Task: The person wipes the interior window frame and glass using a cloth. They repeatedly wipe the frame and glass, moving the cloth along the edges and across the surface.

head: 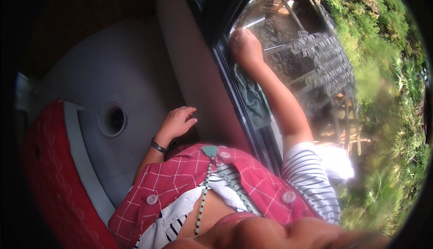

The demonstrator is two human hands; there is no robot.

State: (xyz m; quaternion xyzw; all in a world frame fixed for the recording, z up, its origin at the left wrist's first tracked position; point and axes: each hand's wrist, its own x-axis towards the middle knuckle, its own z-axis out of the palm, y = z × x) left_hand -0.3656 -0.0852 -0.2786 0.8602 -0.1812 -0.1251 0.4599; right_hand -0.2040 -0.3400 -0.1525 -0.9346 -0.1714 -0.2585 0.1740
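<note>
My right arm extends over the dark window frame (pixel 233 93), towards the outdoor side. My right hand (pixel 245 45) is curled into a fist at the frame's upper part. Its fingertips are turned away, so I cannot tell whether they grip anything. A dark green cloth (pixel 252 100) lies crumpled along the sill, its far end close to my right wrist. Indoors, my left hand (pixel 176 122) hovers in front of my body, near the wall below the window. It is empty, with its fingers loosely spread, and a dark watch (pixel 158 145) circles the wrist.
A round, light-rimmed bucket (pixel 112 119) stands on the grey floor (pixel 111 59) to my left. Nearer is a red-covered piece of furniture (pixel 54 161) with a pale edge. Outside, beyond the window, are a tiled roof (pixel 324 59), timber beams (pixel 287 8) and green plants (pixel 375 79).
</note>
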